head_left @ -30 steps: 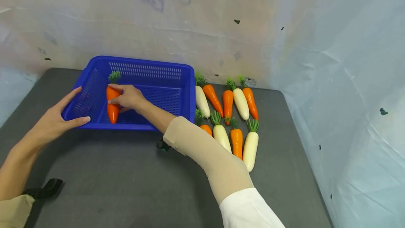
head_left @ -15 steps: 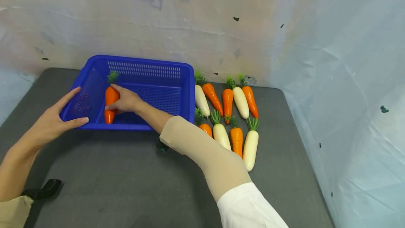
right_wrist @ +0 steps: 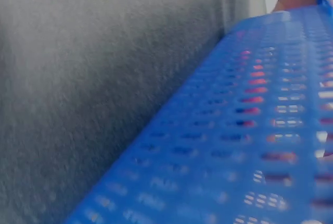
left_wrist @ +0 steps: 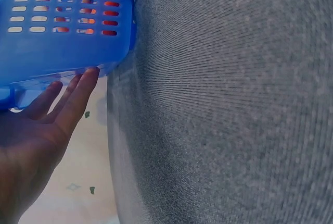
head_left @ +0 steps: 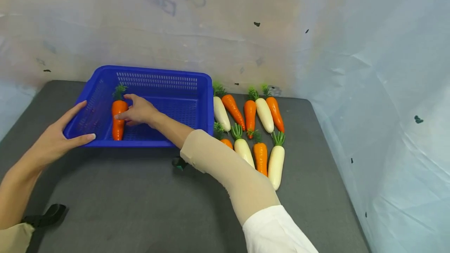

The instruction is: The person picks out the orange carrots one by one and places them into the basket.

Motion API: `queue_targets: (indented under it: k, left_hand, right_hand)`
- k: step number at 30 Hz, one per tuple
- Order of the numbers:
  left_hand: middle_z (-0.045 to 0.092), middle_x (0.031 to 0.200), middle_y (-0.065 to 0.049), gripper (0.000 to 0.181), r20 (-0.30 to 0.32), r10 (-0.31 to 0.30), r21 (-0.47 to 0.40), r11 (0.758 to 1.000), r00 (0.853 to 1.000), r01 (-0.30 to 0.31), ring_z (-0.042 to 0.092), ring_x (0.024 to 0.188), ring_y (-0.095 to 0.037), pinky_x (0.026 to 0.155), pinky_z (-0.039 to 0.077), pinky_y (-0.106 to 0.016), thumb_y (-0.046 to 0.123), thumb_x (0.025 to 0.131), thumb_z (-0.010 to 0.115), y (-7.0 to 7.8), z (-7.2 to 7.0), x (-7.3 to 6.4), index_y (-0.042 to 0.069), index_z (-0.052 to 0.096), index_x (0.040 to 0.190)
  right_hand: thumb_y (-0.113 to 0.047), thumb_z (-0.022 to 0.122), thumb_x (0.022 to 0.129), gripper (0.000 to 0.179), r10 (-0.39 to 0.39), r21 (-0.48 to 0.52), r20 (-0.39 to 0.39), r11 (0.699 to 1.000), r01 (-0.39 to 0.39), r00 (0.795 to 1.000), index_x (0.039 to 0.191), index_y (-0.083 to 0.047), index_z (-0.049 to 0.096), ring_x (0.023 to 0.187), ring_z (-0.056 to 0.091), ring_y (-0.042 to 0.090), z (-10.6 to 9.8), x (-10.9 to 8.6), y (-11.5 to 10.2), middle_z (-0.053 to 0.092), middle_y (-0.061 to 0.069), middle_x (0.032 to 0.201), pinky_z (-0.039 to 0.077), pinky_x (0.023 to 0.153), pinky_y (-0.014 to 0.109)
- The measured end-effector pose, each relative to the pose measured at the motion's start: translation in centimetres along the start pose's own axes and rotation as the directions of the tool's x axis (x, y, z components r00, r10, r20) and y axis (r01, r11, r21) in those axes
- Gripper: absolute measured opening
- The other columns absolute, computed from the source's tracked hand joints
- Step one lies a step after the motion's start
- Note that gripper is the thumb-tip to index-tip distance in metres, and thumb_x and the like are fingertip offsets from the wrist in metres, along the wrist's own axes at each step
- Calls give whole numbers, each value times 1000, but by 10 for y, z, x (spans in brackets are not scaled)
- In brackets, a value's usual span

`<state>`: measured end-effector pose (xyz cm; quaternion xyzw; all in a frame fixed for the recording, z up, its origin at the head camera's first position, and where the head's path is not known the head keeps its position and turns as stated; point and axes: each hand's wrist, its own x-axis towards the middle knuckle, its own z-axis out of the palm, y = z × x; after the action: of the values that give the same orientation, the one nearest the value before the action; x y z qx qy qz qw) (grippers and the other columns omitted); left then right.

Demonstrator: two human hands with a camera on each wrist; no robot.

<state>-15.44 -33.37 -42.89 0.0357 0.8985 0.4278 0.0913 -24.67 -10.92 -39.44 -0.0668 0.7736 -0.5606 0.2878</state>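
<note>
An orange carrot [head_left: 118,118] with a green tuft lies in the left part of the blue basket [head_left: 204,106]. My right hand [head_left: 140,110] reaches over the basket's front; its thumb lies across the carrot, while the forefinger is straight and beside the carrot's top. At the basket's left end my left hand [head_left: 58,138] is spread around the near corner, thumb at the front rim. In the left wrist view its straight fingers [left_wrist: 78,96] touch the outer wall under the rim. Orange shows through the slots. The right wrist view has the basket's slotted wall [right_wrist: 208,146], blurred, hiding the right hand.
Right of the basket lie several white radishes [head_left: 264,114] and orange carrots [head_left: 261,157], some partly hidden by my right sleeve [head_left: 225,167]. The grey table [head_left: 140,198] meets a plastic sheet wall [head_left: 351,69] behind and at right. Black straps [head_left: 49,214] hang from the wrists.
The carrot has moved left and down in the basket. My right hand has followed it, and its forefinger has come off the carrot. My left hand stays at the basket's corner.
</note>
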Motion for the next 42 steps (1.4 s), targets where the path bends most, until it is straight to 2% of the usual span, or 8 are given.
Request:
queue_targets:
  k: [4,7,12,17,21,32,37,42]
  left_hand:
    - [-6,160,-32,95,-11,-4,-16,1000,1000,4,19,128,-72,94,19,-82,29,97,66,-4,-1,0,47,-7,155]
    - [-7,161,-30,95,-24,-5,-24,1000,1000,4,16,130,-71,96,16,-82,29,96,66,-5,-3,0,49,-6,155]
    - [-9,161,-30,94,-31,6,-26,1000,1000,-7,15,129,-72,95,14,-83,27,97,66,-8,-3,-4,48,-6,155]
    - [-9,161,-30,95,-45,12,-18,1000,999,-13,17,127,-73,95,14,-83,26,97,65,-8,-1,-7,46,-7,155]
    - [-9,160,-31,95,-45,13,-18,1000,999,-14,16,127,-73,95,14,-82,26,98,65,-8,2,-6,45,-8,155]
    - [-9,158,-35,94,-46,-7,-16,1000,999,6,16,127,-74,94,15,-83,28,97,65,-7,5,-9,43,-7,156]
    - [-9,158,-35,94,-55,-16,-5,1000,998,16,16,126,-73,94,17,-83,29,98,65,-5,4,-9,42,-7,157]
    - [-10,159,-33,94,-59,-15,-7,1000,998,15,16,127,-73,94,16,-83,30,97,65,-4,4,-9,43,-7,156]
  right_hand:
    - [-10,75,89,67,-38,-2,26,999,38,999,148,-24,46,97,69,20,-11,-7,-6,63,4,121,58,74,30]
    - [-11,75,90,64,-70,-17,29,997,71,997,146,-24,48,94,69,18,-19,-12,-12,62,3,126,58,71,28]
    - [-15,76,89,59,-117,-76,31,990,119,993,142,-25,53,84,66,10,-26,-21,-19,64,-1,121,56,67,23]
    - [-19,75,90,55,-189,-143,75,970,198,979,141,-26,54,90,64,8,-38,-36,-19,63,0,123,55,68,21]
    - [-21,75,90,53,-246,-174,50,952,251,968,139,-26,56,92,63,7,-50,-49,-14,63,-3,121,54,69,19]
    - [-19,72,93,47,-339,-57,-35,940,336,940,137,-21,57,96,66,8,-102,-77,4,64,-2,121,55,83,26]
    - [-19,70,95,48,-377,-51,-59,926,375,924,140,-17,54,102,65,11,-124,-86,3,61,1,126,54,83,24]
    - [-16,69,95,51,-404,-13,-75,914,404,912,143,-13,52,108,64,17,-144,-94,2,60,4,130,54,89,32]
